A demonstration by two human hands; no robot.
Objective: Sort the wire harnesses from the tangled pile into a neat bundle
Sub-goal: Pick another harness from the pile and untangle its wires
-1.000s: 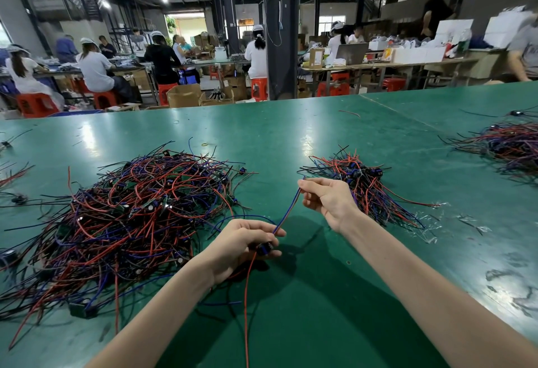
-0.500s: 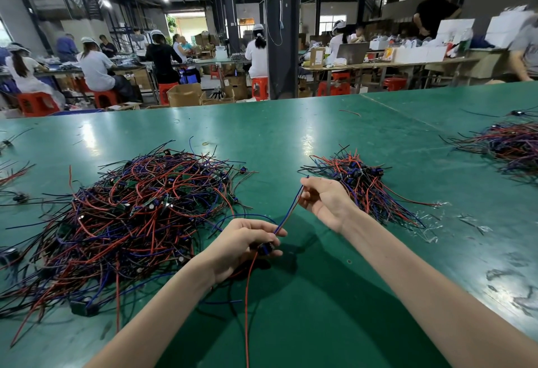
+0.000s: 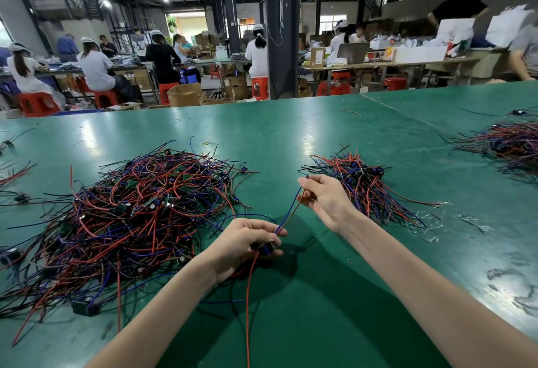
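One harness (image 3: 286, 216) was stretched taut between the two hands, just above the counter (image 3: 291, 134). The left hand (image 3: 244, 246) curled round its dark connector end, near the body. The right hand (image 3: 327, 200) pinched the loose wire tips between thumb and fingers, farther out and to the right. So the harness's long axis ran on a slant, from near-left up to far-right.

That slant mattered. The bundle (image 3: 366, 190) lay just behind the right hand and slightly to its right, its wires fanned along much the same diagonal. The right hand was plainly the nearer of the two; the left was well apart from the bundle, sitting close to the edge of the tangled pile (image 3: 139, 216).

The next move looked like a short carry rightward, with the tip end leading and the connector end following, so that the harness would land parallel to the rest. A red wire (image 3: 247, 309) trailed from the left hand toward the body and might drag.
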